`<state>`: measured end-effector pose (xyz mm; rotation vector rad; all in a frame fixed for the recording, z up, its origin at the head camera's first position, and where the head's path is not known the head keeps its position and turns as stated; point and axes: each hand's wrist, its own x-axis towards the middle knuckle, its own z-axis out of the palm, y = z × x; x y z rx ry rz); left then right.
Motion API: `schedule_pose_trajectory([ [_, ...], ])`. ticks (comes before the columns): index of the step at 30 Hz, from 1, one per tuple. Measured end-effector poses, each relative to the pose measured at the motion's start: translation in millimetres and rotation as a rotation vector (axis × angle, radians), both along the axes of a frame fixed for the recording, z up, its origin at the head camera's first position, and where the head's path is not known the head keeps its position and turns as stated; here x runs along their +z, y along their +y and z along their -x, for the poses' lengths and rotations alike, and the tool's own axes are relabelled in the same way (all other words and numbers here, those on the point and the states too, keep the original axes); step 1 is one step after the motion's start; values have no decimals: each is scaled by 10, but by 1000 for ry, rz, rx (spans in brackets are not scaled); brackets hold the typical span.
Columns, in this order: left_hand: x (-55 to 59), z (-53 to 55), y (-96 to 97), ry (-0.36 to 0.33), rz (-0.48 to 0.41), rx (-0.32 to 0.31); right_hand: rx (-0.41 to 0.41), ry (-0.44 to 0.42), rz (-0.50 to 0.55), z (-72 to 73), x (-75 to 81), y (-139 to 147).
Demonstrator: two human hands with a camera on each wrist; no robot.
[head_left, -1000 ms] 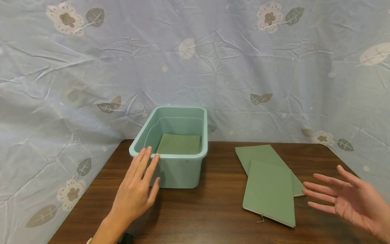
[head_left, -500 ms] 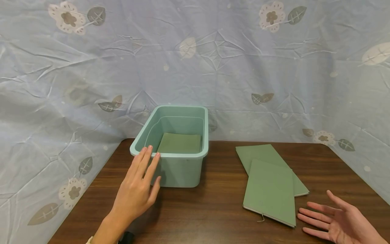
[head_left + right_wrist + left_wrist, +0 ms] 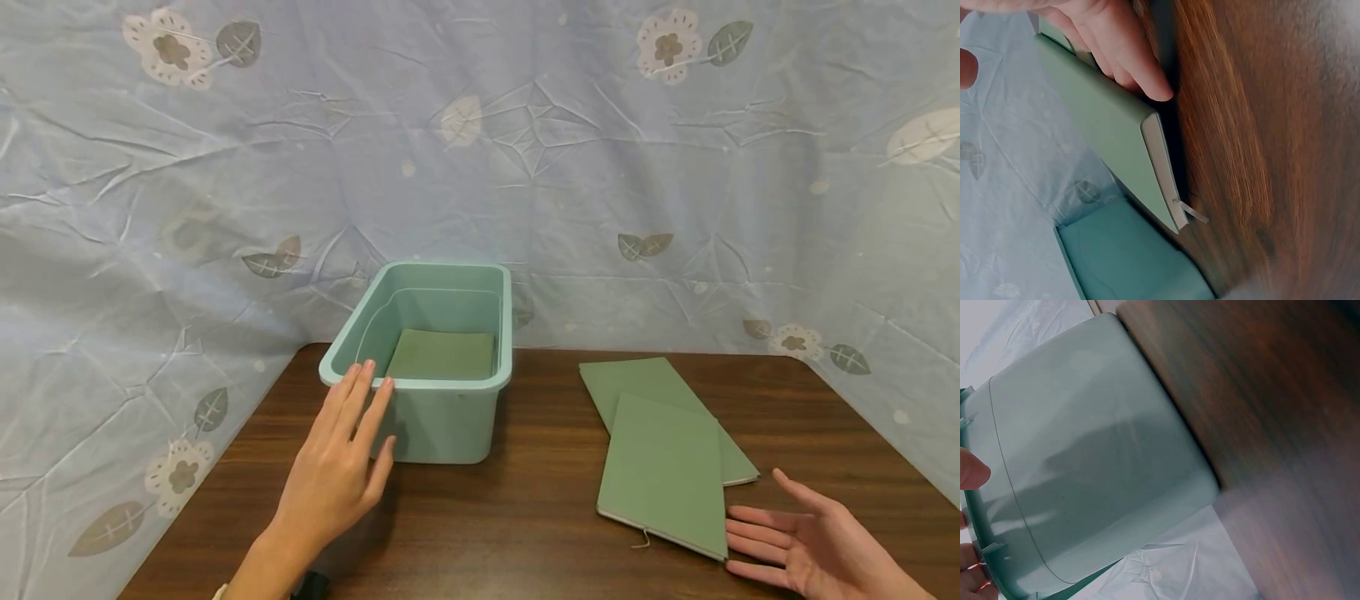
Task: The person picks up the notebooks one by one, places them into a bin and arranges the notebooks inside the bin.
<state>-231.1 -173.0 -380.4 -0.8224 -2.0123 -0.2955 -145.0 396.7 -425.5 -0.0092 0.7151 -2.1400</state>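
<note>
My left hand [image 3: 330, 467] rests with straight fingertips at the near rim of a pale teal plastic bin [image 3: 442, 425]. Inside the bin lies a green notebook [image 3: 442, 354]. On the right, a green notebook [image 3: 663, 475] with a ribbon bookmark overlaps another green notebook [image 3: 652, 375] beneath it. My right hand [image 3: 817, 542] is palm up, its fingers extended right at the right edge of the upper notebook. In the right wrist view, fingertips [image 3: 1154, 81] lie low along the spine of the notebook [image 3: 1104, 119], with the thumb held apart from it.
A dark wood-grain table [image 3: 540, 517] carries everything. Pale blue patterned fabric [image 3: 562, 192] hangs behind the table and on both sides. A small black object [image 3: 311, 585] sits by my left wrist.
My right hand has moved left and down, from out beside the notebooks to the upper notebook's right edge. My left hand, the bin and the notebooks have stayed in place.
</note>
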Motion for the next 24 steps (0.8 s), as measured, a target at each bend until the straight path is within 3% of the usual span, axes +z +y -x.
schedule_pose_trajectory([
  [4, -1, -4, -5, -4, -3, -1, -38, 10, -83, 63, 16, -46],
  [12, -9, -4, -9, -9, -1, -2, -169, 60, -421, 137, 41, -154],
  [17, -6, -7, -12, -9, -1, 4, -218, 87, -512, 164, 42, -191],
  [24, -4, 4, -1, -13, -1, -3, -226, 110, -646, 196, 49, -262],
])
